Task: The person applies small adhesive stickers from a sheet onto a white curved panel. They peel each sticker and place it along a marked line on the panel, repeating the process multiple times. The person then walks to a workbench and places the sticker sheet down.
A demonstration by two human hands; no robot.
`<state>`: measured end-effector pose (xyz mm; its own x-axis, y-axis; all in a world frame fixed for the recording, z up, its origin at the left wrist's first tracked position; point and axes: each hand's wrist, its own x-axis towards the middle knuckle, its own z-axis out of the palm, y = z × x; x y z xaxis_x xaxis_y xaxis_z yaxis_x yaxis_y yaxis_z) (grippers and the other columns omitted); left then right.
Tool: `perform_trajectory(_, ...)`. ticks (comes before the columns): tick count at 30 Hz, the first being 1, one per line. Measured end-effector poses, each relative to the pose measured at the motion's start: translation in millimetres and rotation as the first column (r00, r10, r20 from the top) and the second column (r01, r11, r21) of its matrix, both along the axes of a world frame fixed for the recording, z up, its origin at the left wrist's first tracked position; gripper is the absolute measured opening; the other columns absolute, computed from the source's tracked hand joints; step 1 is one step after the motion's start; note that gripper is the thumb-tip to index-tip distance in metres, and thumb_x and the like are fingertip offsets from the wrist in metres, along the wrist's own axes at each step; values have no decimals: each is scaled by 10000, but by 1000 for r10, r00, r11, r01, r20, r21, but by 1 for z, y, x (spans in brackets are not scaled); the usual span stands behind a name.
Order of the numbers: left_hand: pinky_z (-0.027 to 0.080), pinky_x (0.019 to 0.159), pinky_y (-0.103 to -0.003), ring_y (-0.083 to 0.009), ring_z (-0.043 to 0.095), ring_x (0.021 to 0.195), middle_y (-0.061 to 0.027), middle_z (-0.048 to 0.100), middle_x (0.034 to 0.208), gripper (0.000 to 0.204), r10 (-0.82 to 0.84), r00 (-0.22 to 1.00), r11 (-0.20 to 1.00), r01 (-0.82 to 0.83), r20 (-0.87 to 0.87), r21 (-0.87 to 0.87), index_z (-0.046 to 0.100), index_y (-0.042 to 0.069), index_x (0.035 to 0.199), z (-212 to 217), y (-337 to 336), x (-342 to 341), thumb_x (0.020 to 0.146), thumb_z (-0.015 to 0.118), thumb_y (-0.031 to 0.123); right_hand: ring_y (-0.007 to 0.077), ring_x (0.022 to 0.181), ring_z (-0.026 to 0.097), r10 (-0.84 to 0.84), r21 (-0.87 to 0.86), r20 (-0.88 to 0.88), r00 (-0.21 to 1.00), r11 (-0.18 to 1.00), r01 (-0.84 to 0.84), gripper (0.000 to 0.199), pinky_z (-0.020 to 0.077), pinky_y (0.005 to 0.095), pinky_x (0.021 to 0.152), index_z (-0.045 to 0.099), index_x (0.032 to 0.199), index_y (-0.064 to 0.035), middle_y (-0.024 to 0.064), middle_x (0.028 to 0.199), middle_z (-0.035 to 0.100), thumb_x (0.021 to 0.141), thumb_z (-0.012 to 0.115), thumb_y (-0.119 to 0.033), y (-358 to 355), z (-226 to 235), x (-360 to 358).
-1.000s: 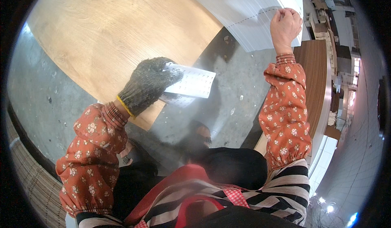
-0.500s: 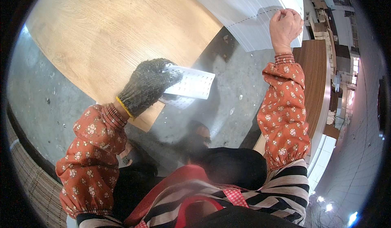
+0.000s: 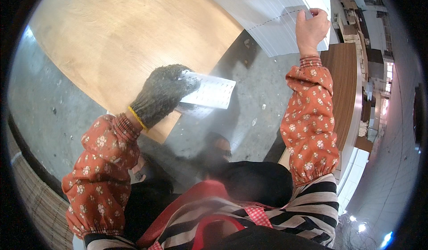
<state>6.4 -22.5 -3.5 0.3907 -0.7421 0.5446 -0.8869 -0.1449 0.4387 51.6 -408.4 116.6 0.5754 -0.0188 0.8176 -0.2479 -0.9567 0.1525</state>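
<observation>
My left hand wears a dark grey knit glove with a yellow cuff edge. It is closed on white printed label sheets, which stick out to the right of the fingers. At the upper right, my bare right hand reaches to the stack of white boards. Its fingers are bent against the stack near the right edge, thumb and forefinger slightly parted. Whether a small label sits between them I cannot tell. A dotted dark line runs across the stack's side toward this hand.
A large light wood-grain board lies at the left and centre, its near corner by my left hand. Brown wood-grain panels are stacked right of my right forearm. Grey concrete floor shows between them. More board stacks stand along the right side.
My right hand's thumb and forefinger have parted slightly at the white stack, and the hand has turned a little. My left hand stays nearly still with the label sheets.
</observation>
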Motion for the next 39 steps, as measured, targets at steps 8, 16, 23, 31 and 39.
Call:
perform_trajectory(8, 460, 858, -408, -277, 569, 1002, -111, 609, 1043, 480, -14, 992, 999, 18, -127, 27, 607, 116, 1055, -2, 0, 4, 619, 775, 224, 287, 899, 530, 102, 169, 41, 994, 980, -107, 231, 424, 393, 802, 588, 857, -28, 111, 885, 591, 724, 700, -180, 13, -10, -17)
perform_trajectory(16, 477, 823, -363, -261, 592, 930, -124, 615, 1030, 200, -74, 982, 997, 79, -176, 19, 626, 41, 1019, 13, -11, 3, 841, 535, 54, 161, 895, 593, 857, 876, -249, 452, 399, -273, 98, 448, 285, 842, 667, 860, -23, 64, 967, 643, 796, 653, -97, 158, -36, -64)
perform_trajectory(23, 475, 799, -363, -254, 599, 898, -113, 627, 984, 179, -23, 953, 999, 30, -301, 20, 623, 39, 996, 10, -18, 3, 853, 544, 113, 210, 877, 597, 910, 933, -139, 390, 253, -257, 95, 465, 316, 799, 656, 784, -37, 69, 920, 660, 752, 652, -127, 180, -33, -70)
perform_trajectory(31, 437, 860, -406, -285, 540, 1007, -117, 578, 1046, 285, -36, 989, 999, 38, -145, 8, 593, 71, 983, -5, -15, 6, 716, 664, 142, 217, 880, 591, 911, 894, -91, 402, 253, -370, 67, 467, 318, 792, 645, 770, -31, 71, 905, 657, 724, 644, -79, 185, -36, -72)
perform_trajectory(39, 463, 746, -381, -273, 587, 841, -109, 616, 903, 147, -45, 962, 995, 18, -270, -103, 605, 44, 936, -16, -13, 7, 861, 531, 147, 227, 863, 582, 910, 875, -122, 397, 287, -390, 47, 462, 329, 786, 629, 744, -44, 64, 883, 650, 728, 649, -84, 194, -41, -75)
